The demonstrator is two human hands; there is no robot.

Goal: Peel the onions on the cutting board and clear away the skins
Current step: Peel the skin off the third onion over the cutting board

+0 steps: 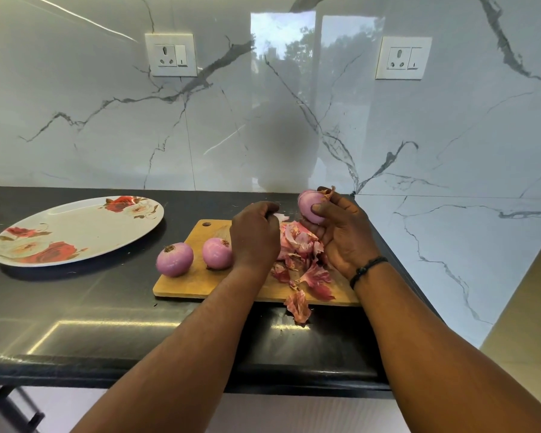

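Observation:
A wooden cutting board lies on the black counter. Two peeled purple onions sit at its left: one on the board's left edge, another just right of it. My right hand grips a third onion raised above the board's far right, a scrap of skin still at its top. My left hand hovers over the board with curled fingers, pinching a pale piece of skin. A heap of red-pink skins covers the board's right half; one skin hangs over the front edge.
A white oval plate with red roses lies on the counter to the left of the board. A marble wall with two sockets stands behind. The counter ends at a marble side wall just right of the board.

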